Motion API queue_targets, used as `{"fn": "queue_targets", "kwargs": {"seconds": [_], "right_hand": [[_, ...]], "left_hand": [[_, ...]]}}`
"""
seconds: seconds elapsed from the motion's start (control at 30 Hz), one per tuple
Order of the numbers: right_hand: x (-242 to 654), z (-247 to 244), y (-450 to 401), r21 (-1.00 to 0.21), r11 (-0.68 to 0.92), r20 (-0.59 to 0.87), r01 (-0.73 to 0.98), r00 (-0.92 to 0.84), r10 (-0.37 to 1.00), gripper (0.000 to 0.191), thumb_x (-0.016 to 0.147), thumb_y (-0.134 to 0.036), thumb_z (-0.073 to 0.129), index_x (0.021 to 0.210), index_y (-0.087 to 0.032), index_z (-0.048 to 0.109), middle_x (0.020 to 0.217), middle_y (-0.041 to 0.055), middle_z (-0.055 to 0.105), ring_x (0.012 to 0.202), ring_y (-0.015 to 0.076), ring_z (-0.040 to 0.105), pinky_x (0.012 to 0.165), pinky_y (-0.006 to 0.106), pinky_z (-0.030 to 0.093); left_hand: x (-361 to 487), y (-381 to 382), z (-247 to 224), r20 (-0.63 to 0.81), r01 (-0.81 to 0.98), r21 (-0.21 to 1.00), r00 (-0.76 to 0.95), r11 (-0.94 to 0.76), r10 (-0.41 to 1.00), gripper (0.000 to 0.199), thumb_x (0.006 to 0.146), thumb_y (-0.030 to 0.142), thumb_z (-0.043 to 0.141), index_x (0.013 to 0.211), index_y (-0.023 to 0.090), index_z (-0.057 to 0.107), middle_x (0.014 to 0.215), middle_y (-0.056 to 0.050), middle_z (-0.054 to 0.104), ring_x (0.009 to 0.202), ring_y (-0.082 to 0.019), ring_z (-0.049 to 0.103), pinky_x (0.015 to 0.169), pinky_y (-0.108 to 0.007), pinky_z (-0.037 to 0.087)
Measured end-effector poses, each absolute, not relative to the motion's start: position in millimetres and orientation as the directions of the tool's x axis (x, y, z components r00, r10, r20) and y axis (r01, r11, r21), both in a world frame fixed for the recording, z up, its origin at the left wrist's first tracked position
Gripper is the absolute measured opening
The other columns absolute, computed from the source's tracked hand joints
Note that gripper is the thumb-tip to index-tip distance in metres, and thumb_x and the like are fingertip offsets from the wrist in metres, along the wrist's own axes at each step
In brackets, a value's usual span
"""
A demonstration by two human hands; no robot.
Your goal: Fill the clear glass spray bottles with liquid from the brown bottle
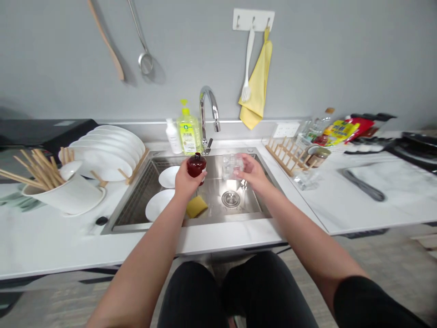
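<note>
Left hand wrapped around a dark red bottle; right hand grasping a clear drinking glass by its side. Both are held above a stainless steel sink, containing a yellow sponge and white plates.

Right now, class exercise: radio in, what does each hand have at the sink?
Left hand: dark red bottle, gripped. Right hand: clear glass, gripped. Below, in steel sink: yellow sponge, white plates.
</note>
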State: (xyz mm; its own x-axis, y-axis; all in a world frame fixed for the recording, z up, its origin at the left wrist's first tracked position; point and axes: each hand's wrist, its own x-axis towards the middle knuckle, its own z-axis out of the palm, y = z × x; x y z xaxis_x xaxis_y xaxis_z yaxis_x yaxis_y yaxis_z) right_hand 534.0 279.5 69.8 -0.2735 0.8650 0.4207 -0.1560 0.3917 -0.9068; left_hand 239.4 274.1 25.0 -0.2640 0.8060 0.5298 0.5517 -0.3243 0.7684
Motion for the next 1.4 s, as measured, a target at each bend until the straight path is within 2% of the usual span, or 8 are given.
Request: {"fn": "queue_targets", "kwargs": {"seconds": [0.13, 0.27, 0.4, 0.53, 0.8, 1.0, 1.27, 1.4], "right_hand": [[555.4, 78.5, 231.5, -0.901, 0.424, 0.431, -0.094, -0.309, 0.848, 0.074, 0.076, -0.055, 0.107, 0.134, -0.031, 0.069, 0.131, 0.007, 0.078, 0.122, 0.0302, 0.076, 0.113, 0.048, 0.061], [578.5, 61.8, 178.1, -0.906, 0.423, 0.4, -0.015, -0.355, 0.845, 0.072, 0.078, -0.054, 0.106, 0.135, -0.03, 0.069, 0.133, 0.0079, 0.077, 0.122, 0.0304, 0.076, 0.116, 0.049, 0.058], [594.6, 37.2, 137.9, -0.923, 0.386, 0.357, 0.0, -0.376, 0.855, 0.073, 0.08, -0.054, 0.105, 0.138, -0.03, 0.068, 0.137, 0.0089, 0.075, 0.128, 0.0312, 0.074, 0.12, 0.05, 0.055], [606.8, 23.0, 118.9, -0.924, 0.379, 0.336, 0.046, -0.373, 0.865, 0.069, 0.081, -0.055, 0.103, 0.136, -0.031, 0.07, 0.135, 0.007, 0.076, 0.13, 0.0324, 0.071, 0.121, 0.052, 0.053], [615.8, 5.1, 114.8, -0.967, 0.252, 0.219, 0.016, -0.446, 0.868, 0.07, 0.075, -0.049, 0.104, 0.134, -0.028, 0.071, 0.125, 0.0057, 0.078, 0.116, 0.0294, 0.073, 0.111, 0.047, 0.058], [617.6, -1.3, 115.7, -0.952, 0.301, 0.236, 0.059, -0.485, 0.842, 0.071, 0.077, -0.045, 0.103, 0.138, -0.028, 0.071, 0.132, 0.0072, 0.079, 0.124, 0.0301, 0.074, 0.12, 0.05, 0.055], [617.3, -1.1, 116.2, -0.936, 0.329, 0.237, 0.121, -0.474, 0.848, 0.083, 0.073, -0.043, 0.104, 0.148, -0.026, 0.073, 0.146, 0.0116, 0.079, 0.135, 0.0347, 0.074, 0.13, 0.06, 0.049], [617.7, -7.3, 114.8, -0.914, 0.36, 0.26, 0.185, -0.411, 0.874, 0.094, 0.073, -0.048, 0.103, 0.158, -0.026, 0.068, 0.158, 0.0149, 0.073, 0.14, 0.0374, 0.072, 0.132, 0.065, 0.046]], "left_hand": [[235.5, 272.4, 20.8, 0.518, 0.503, 0.795, -0.274, -0.339, 0.81, 0.079, 0.074, 0.04, 0.101, 0.145, 0.023, 0.07, 0.133, -0.013, 0.082, 0.121, -0.039, 0.078, 0.111, -0.052, 0.059], [234.4, 271.8, 16.1, 0.496, 0.372, 0.847, -0.291, -0.381, 0.818, 0.076, 0.073, 0.04, 0.102, 0.141, 0.023, 0.071, 0.129, -0.012, 0.083, 0.119, -0.037, 0.078, 0.112, -0.052, 0.058], [235.6, 263.5, 14.1, 0.383, 0.06, 0.92, -0.347, -0.388, 0.856, 0.072, 0.068, 0.04, 0.103, 0.13, 0.021, 0.074, 0.127, -0.012, 0.083, 0.115, -0.032, 0.078, 0.112, -0.05, 0.058], [229.8, 230.8, 11.0, 0.282, -0.198, 0.912, -0.332, -0.359, 0.9, 0.067, 0.065, 0.042, 0.102, 0.123, 0.021, 0.075, 0.125, -0.011, 0.083, 0.111, -0.029, 0.079, 0.109, -0.048, 0.061], [208.8, 146.9, 10.9, 0.201, -0.219, 0.941, -0.25, -0.258, 0.947, 0.068, 0.067, 0.042, 0.103, 0.126, 0.02, 0.078, 0.124, -0.013, 0.084, 0.112, -0.034, 0.08, 0.106, -0.052, 0.062], [206.1, 116.2, 8.6, 0.227, -0.18, 0.95, -0.159, -0.254, 0.961, 0.075, 0.067, 0.041, 0.106, 0.133, 0.022, 0.075, 0.13, -0.013, 0.083, 0.117, -0.034, 0.078, 0.106, -0.05, 0.062], [209.0, 111.9, 10.4, 0.279, -0.133, 0.943, -0.174, -0.304, 0.944, 0.076, 0.065, 0.046, 0.106, 0.13, 0.02, 0.074, 0.125, -0.014, 0.083, 0.115, -0.036, 0.079, 0.105, -0.054, 0.063], [208.6, 92.7, 12.9, 0.301, -0.109, 0.937, -0.222, -0.331, 0.927, 0.077, 0.066, 0.049, 0.104, 0.13, 0.02, 0.072, 0.127, -0.016, 0.082, 0.117, -0.036, 0.08, 0.108, -0.055, 0.062]]}}
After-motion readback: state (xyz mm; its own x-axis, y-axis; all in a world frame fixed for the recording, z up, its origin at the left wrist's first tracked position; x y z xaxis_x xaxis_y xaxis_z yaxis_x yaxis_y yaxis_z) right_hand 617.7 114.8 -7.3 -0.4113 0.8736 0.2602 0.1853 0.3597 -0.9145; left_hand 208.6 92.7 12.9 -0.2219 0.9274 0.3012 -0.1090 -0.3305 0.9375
